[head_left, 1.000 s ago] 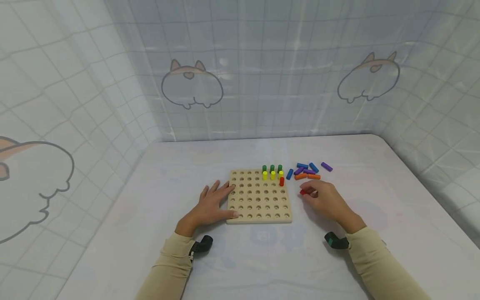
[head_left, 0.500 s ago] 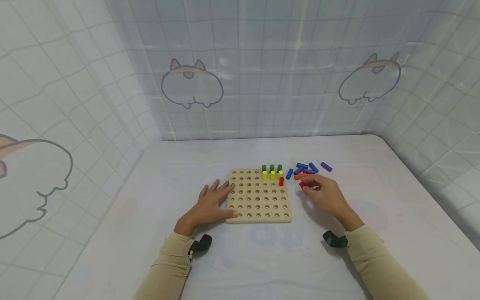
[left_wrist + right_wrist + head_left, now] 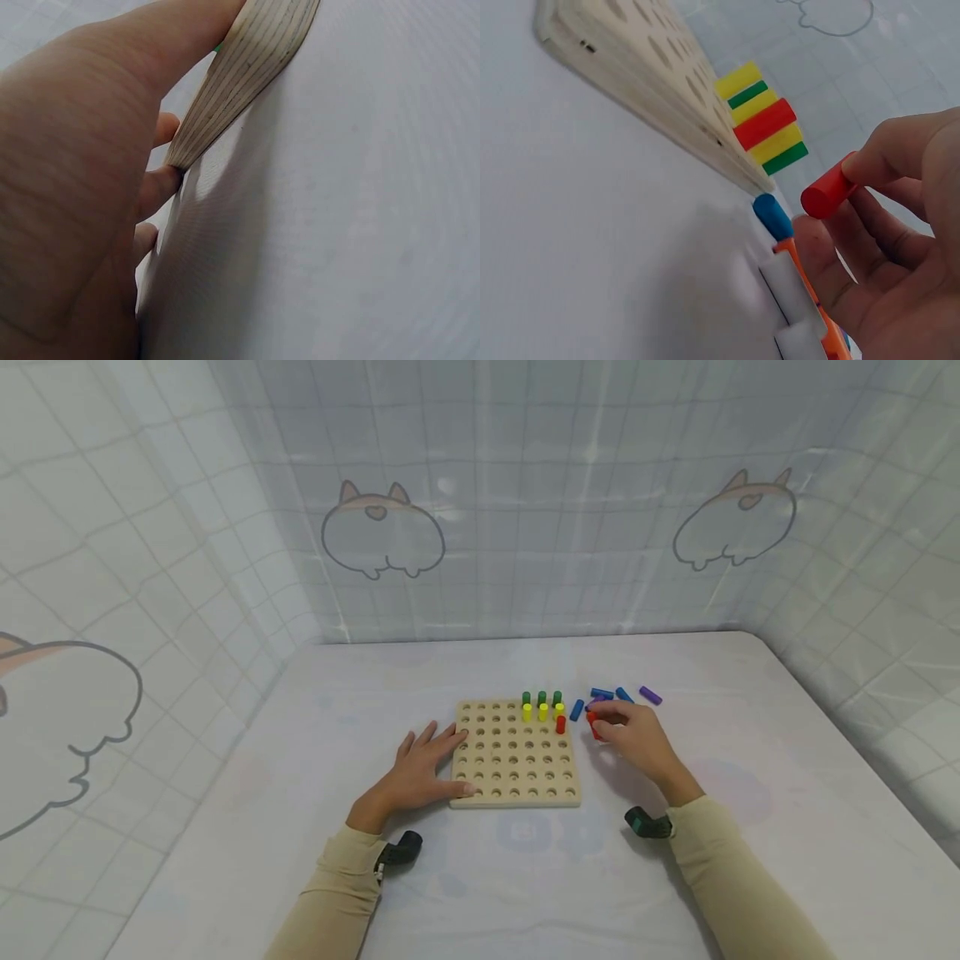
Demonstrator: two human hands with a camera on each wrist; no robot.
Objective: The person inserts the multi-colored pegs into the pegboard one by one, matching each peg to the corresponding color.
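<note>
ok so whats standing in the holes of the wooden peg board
In the wooden peg board, far right corner: three green pegs, three yellow pegs and one red peg. The other holes look empty; those under the left hand fingertips are covered.

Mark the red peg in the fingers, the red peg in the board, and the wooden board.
held red peg (image 3: pixel 827 196), right wrist view, its side.
standing red peg (image 3: pixel 560 724), head view, its side.
pegboard (image 3: pixel 495 777), head view, bare top.

- Red peg (image 3: pixel 829 195): short cylinder, pinched in right hand (image 3: pixel 637 739), raised just beyond the pegboard's right edge.
- Wooden pegboard (image 3: pixel 516 762): flat, steadied by left hand (image 3: pixel 420 768).
</note>
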